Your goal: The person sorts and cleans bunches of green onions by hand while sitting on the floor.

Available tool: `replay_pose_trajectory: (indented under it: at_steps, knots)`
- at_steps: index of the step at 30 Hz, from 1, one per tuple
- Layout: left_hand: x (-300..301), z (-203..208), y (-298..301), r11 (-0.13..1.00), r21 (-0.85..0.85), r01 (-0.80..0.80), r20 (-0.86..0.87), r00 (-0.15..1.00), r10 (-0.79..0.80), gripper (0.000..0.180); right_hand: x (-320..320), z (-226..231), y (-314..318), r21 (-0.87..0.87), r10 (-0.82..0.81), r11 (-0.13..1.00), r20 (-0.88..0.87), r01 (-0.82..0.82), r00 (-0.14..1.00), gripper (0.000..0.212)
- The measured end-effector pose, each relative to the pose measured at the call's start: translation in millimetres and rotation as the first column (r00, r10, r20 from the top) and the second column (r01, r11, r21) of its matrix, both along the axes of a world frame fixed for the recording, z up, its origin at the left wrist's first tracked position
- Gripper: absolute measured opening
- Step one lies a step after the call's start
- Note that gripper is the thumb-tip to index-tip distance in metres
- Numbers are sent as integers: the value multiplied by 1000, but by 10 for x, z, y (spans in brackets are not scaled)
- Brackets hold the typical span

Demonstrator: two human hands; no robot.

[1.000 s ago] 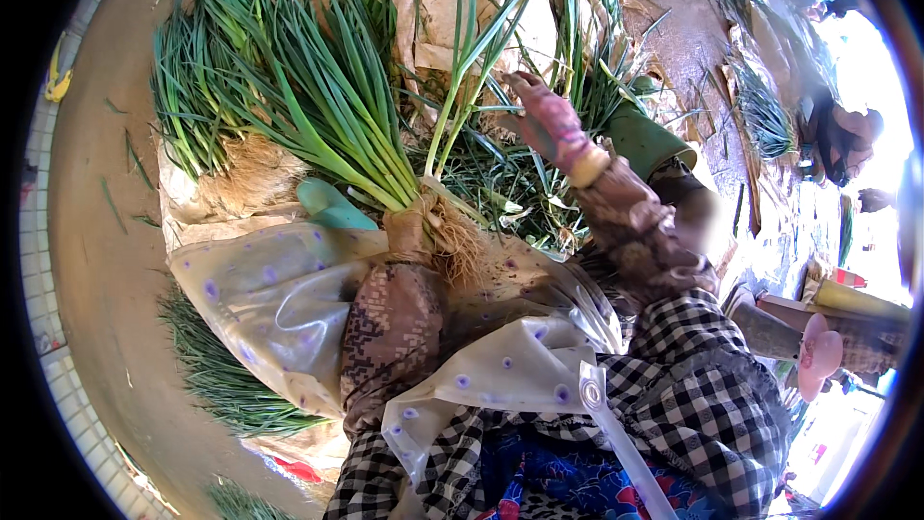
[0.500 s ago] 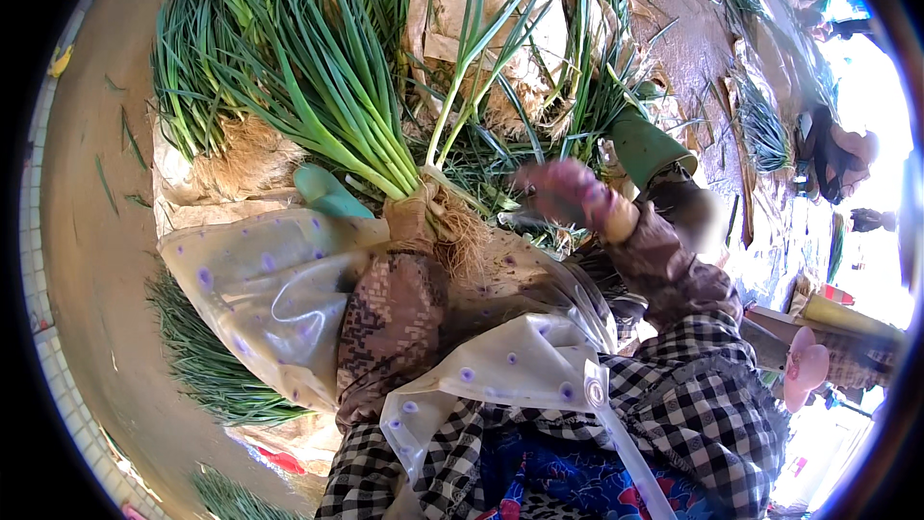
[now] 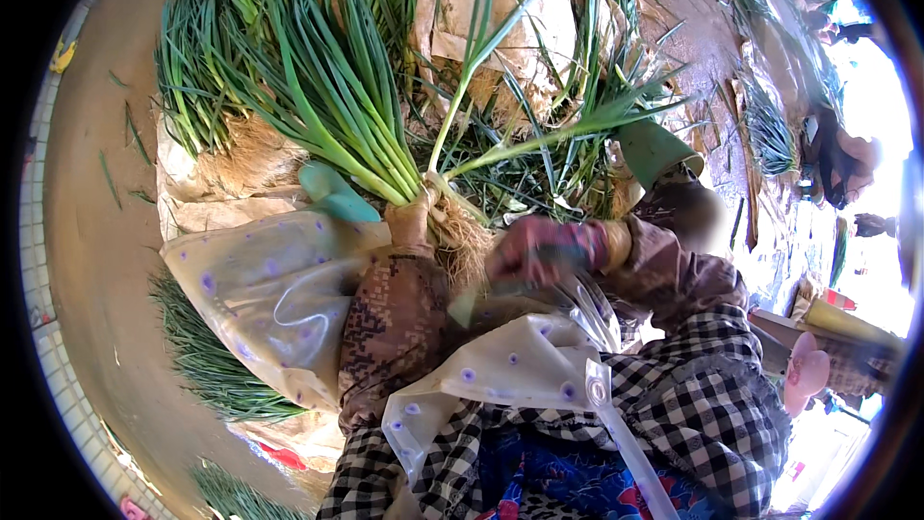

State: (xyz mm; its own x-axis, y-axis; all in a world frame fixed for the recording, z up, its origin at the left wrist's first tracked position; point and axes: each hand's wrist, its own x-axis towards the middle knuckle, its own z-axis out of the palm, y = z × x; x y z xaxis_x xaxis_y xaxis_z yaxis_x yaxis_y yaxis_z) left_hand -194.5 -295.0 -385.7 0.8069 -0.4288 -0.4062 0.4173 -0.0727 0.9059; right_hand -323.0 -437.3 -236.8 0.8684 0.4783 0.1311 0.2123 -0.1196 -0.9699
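My left hand [image 3: 411,219] is closed around the white base of a bunch of green onions [image 3: 371,125]. Their long green leaves fan up and to the left, and pale, stringy roots [image 3: 460,243] hang beside the wrist. One loose stalk [image 3: 539,146] leans out to the right from the bunch's base, while another rises more upright. Just right of the roots is my right hand [image 3: 541,252], in a pinkish-purple glove and smeared by motion. Its fingers look curled around something dark that I cannot make out. A small pale-green pointed shape [image 3: 463,308] shows below the roots.
A clear plastic apron with purple dots [image 3: 260,279] covers my lap. More onion bundles [image 3: 197,67] lie on brown sacking at the far left, and another [image 3: 217,356] at the near left. Cut leaves litter the ground ahead. A green boot-like shape [image 3: 659,152] stands at right.
My right hand has come down and left, closer to the roots. One stalk that stood upright now leans to the right. My left hand keeps its hold on the bunch.
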Motion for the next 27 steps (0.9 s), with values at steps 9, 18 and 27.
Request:
replay_pose_trajectory:
  at_steps: [9, 18, 27]
  knots:
    - [-19, -10, -71, 951, -17, 309, 94, 947, -306, 11, -202, -683, -351, 211, -524, 815, -128, 539, 842, 36]
    - [-57, 140, -173, 978, -87, 192, -169, 964, -204, 22, 372, -1009, -248, -264, -711, 677, 3, 687, 703, 13]
    - [-50, 339, -170, 946, -290, -142, -366, 930, 27, 16, -32, -469, 56, -161, -122, 983, -223, 87, 967, 12]
